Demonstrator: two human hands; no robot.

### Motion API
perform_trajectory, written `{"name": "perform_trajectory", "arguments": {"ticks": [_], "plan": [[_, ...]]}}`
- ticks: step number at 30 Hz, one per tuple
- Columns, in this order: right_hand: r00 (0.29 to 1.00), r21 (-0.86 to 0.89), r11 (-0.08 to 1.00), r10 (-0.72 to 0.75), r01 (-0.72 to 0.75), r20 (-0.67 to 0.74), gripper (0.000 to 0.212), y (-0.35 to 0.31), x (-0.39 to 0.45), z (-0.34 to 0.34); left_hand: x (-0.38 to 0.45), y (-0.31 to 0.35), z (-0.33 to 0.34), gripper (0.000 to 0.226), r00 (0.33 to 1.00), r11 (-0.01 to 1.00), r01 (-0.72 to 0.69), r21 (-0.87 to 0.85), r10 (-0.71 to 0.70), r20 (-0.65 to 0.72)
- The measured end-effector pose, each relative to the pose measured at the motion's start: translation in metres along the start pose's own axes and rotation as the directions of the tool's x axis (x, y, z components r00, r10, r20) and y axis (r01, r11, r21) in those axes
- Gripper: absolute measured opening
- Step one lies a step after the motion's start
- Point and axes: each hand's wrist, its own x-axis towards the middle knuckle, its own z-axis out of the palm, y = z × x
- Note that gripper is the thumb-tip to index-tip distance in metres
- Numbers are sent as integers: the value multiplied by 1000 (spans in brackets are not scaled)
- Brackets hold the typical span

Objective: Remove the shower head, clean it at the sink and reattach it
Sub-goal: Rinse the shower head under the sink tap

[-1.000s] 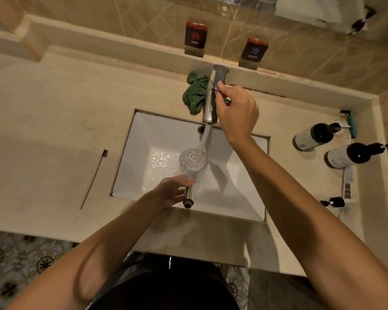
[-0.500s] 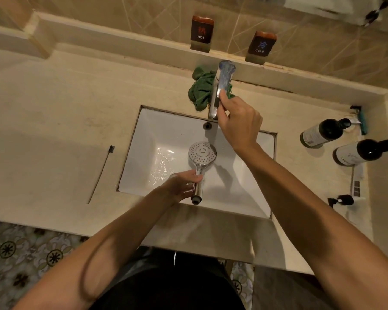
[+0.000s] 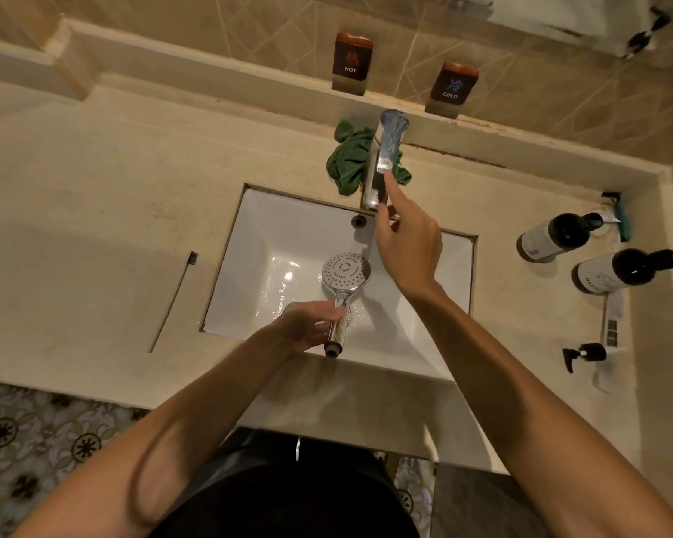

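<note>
Currently, at far left, I see a thin dark brush (image 3: pixel 175 300) lying on the beige counter (image 3: pixel 94 211), well apart from the sink (image 3: pixel 249 234). The sink is a white rectangular basin set into the counter, with water pooled on its floor.

My left hand (image 3: pixel 307 324) is over the near edge of the basin. Its fingers are curled round the chrome handle of the shower head (image 3: pixel 344 289), gripping it at mid-length. The round spray face points up, on the far side of the hand and above the wet basin floor; the handle's dark connector end protrudes on the near side of the hand, over the basin's front rim.

Behind the basin, a crumpled green cloth (image 3: pixel 350 157) lies on the counter, just beside the chrome faucet (image 3: pixel 385 157). Above it, two wall plates read HOT (image 3: pixel 351 58) and COLD (image 3: pixel 452 85).

My right hand (image 3: pixel 408 246) is raised over the rear right of the basin, to the right of the spray face and apart from it. Its forefinger is extended, with the tip at the lower end of the faucet lever; the remaining fingers are loosely folded and hold nothing.

At far right, two dark bottles (image 3: pixel 560 236) lie on their sides on the counter, with a small black pump dispenser (image 3: pixel 587 353) nearer to me.
</note>
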Motion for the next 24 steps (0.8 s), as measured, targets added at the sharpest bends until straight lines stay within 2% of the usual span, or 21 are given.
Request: {"name": "perform_trajectory", "arguments": {"ticks": [2,4,6,7,10,11,12,14,15,16,18,21,22,24], "plan": [[966,162,954,239,-253,103,46,4,-25,7,-1,1,-3,45,1000,1000,-7,15,7,-12],[846,317,785,477,-533,240,45,14,-55,13,-3,1,-5,50,1000,999,-14,29,14,1],[706,319,631,600,-707,378,35,21,-82,18,-3,-1,-6,56,999,999,-26,24,26,23],[653,281,595,625,-753,427,30,22,-91,20,-3,-2,-6,55,999,999,-31,18,31,38],[618,109,669,596,-735,512,32,25,-105,28,-4,-6,-3,51,995,1000,-24,7,24,100],[591,102,654,592,-750,549,34,25,-107,29,-5,-8,-2,53,992,1000,-18,-4,18,125],[536,150,574,596,-805,598,31,26,-108,30,-5,-10,1,53,988,1000,-10,-22,13,156],[389,286,265,585,-921,712,26,30,-108,27,-6,-14,4,47,974,997,24,-73,-7,226],[351,320,156,557,-935,753,30,33,-109,24,-6,-17,6,43,969,995,45,-86,-22,247],[333,328,108,527,-939,782,33,37,-111,22,-6,-18,6,41,966,994,63,-90,-38,254],[309,315,77,515,-946,800,32,42,-113,21,-4,-19,5,44,966,991,101,-83,-78,245],[270,293,59,589,-954,762,31,41,-111,21,-4,-15,6,47,970,990,140,22,-141,197],[299,310,92,615,-946,729,29,39,-111,22,-4,-14,8,47,972,988,131,80,-144,188],[433,389,220,639,-895,636,24,33,-113,24,-4,-11,12,46,982,981,69,183,-99,159]]}}
